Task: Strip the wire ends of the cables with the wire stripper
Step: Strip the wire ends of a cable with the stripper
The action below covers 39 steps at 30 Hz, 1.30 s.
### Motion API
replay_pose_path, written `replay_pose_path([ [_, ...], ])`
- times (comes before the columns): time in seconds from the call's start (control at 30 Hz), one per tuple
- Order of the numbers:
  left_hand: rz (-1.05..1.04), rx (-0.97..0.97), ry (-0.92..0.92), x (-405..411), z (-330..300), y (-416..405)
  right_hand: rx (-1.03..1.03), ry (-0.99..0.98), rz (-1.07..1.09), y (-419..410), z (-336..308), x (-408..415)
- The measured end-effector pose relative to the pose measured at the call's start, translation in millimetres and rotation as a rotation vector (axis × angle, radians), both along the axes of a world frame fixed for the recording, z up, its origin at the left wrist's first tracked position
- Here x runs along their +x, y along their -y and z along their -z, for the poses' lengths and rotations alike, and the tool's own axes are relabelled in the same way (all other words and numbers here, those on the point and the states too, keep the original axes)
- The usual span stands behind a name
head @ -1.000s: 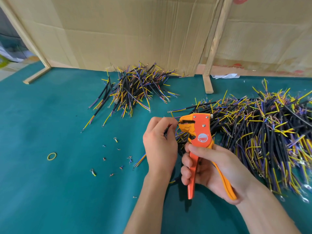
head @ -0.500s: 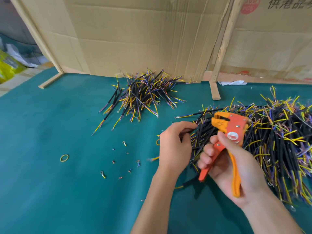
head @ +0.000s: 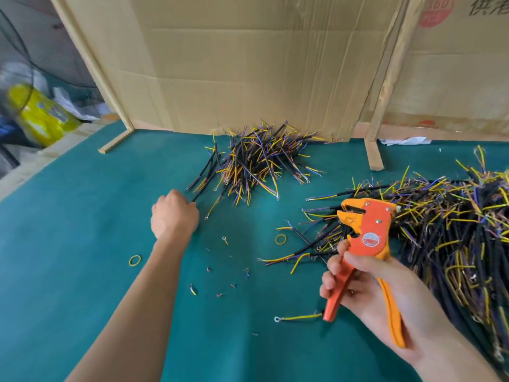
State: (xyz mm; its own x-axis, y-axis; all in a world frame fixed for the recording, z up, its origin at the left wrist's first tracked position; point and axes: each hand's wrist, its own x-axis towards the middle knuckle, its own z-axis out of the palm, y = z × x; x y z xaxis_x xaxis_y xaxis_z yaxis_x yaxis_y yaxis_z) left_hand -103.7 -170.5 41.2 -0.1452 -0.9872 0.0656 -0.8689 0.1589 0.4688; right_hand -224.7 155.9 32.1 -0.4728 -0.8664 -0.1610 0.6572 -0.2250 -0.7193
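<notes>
While the right hand (head: 385, 288) gripped the orange wire stripper (head: 366, 238) just left of the large cable heap (head: 454, 221), the left hand (head: 173, 216), fingers curled around a black cable (head: 205, 186), reached the smaller pile (head: 256, 161) by the cardboard wall (head: 248, 64); rubber bands (head: 135, 260) and insulation scraps (head: 209, 269) littered the green mat (head: 82, 216).

From the wire stripper (head: 369, 238) in my right hand (head: 385, 293), the big cable heap (head: 454, 230) lay right, the small pile (head: 256, 161) behind-left, my left hand (head: 173, 213) left.
</notes>
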Motion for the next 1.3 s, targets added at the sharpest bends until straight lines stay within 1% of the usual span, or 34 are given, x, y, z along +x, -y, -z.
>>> replay_pose_path([
  [0.13, 0.042, 0.017, -0.162, 18.9, -9.0, -8.8, 0.015, 0.015, 0.014, -1.0, -3.0, 1.3],
  [0.3, 0.084, 0.061, -0.433, 51.9, -13.1, -74.5, 0.052, -0.006, -0.004, -1.1, -7.0, 3.7],
  [0.4, 0.234, 0.040, -0.537, 57.4, -9.8, -128.1, 0.053, -0.050, -0.042, -2.6, -11.2, 8.9],
  [0.5, 0.389, -0.022, -0.586, 51.9, -3.2, -173.6, 0.020, -0.106, -0.031, -3.4, -16.5, 12.2],
  [0.57, 0.472, -0.079, -0.562, 47.1, 2.8, -191.9, 0.001, -0.111, 0.032, -4.6, -20.7, 10.6],
  [0.63, 0.558, -0.157, -0.495, 43.2, 9.0, -201.3, -0.023, -0.106, 0.101, -7.7, -24.8, 6.9],
  [0.77, 0.626, -0.220, -0.381, 40.2, 17.0, -208.7, -0.065, -0.136, 0.154, -15.3, -27.4, -2.3],
  [0.97, 0.737, -0.212, -0.262, 31.0, 12.7, -209.2, -0.060, -0.112, 0.165, -16.6, -24.4, -5.8],
  [1.17, 0.864, -0.159, -0.148, -27.4, -10.5, -218.4, 0.012, -0.116, 0.199, -13.8, -20.1, -6.0],
  [1.3, 0.930, -0.166, -0.056, -49.6, -9.6, -220.5, -0.028, -0.053, 0.262, -17.8, -19.4, -13.4],
])
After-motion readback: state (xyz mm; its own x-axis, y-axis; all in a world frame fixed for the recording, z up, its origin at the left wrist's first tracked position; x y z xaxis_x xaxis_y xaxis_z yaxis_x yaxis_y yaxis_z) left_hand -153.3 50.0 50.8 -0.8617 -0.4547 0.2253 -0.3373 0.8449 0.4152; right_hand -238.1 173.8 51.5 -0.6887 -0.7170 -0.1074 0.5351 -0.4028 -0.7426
